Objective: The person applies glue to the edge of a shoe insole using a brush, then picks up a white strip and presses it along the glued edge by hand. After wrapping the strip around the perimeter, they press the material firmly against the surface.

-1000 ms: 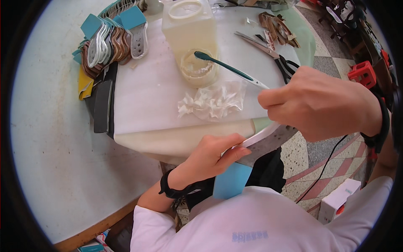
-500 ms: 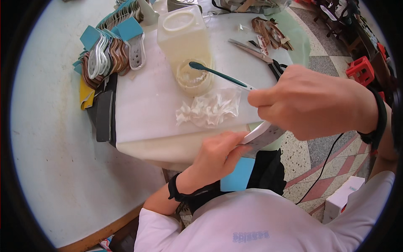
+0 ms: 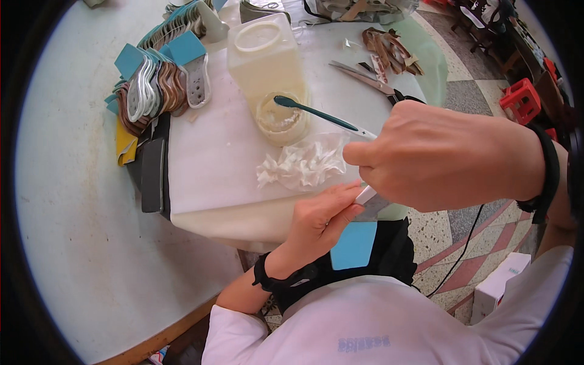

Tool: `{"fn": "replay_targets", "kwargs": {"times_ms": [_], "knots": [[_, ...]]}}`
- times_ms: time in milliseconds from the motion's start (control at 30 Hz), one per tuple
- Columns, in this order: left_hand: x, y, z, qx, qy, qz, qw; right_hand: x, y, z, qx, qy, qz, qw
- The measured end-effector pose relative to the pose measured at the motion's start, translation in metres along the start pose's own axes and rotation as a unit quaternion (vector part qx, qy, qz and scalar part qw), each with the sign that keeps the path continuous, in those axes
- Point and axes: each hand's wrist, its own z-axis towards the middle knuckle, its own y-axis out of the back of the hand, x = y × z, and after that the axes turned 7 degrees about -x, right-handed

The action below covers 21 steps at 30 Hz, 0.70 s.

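- The left hand (image 3: 316, 222) reaches up from below, fingers stretched along the near edge of the counter (image 3: 79, 243), pressing against a small pale strip (image 3: 365, 195) that it holds together with the other hand.
- The right hand (image 3: 426, 155) comes in from the right, closed in a loose fist over the far end of that strip; its fingers are curled tight, and most of the strip is hidden under it.
- The strip sits just past the near right edge of a white sheet (image 3: 213, 158) that covers the middle of the counter.
- Just beyond the hands on the sheet lies a crumpled clear bag (image 3: 304, 164).
- Farther off stands a low round tub (image 3: 281, 118) with a dark green brush (image 3: 316, 111) resting across it, handle pointing right.
- Touching the tub on its far side is a tall pale plastic jar (image 3: 264, 58).
- To the left, a stack of brown and white straps (image 3: 158, 88) with blue cards lies at the edge of the sheet, next to a dark block (image 3: 152, 173).
- Scissors (image 3: 371, 82) lie far right, near brown scraps (image 3: 389, 48).
- A blue card (image 3: 354, 244) rests on the person's lap.
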Motion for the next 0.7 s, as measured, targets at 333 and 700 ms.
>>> {"fn": "replay_targets", "kwargs": {"times_ms": [333,700], "knots": [[0.005,-0.010,0.017,-0.039,-0.082,0.049,0.995,-0.006,0.006,0.000,-0.036,0.004,0.001,0.999],[-0.004,-0.025,0.038,-0.057,-0.088,0.040,0.994,-0.018,0.004,-0.012,-0.080,0.010,0.031,0.996]]}}
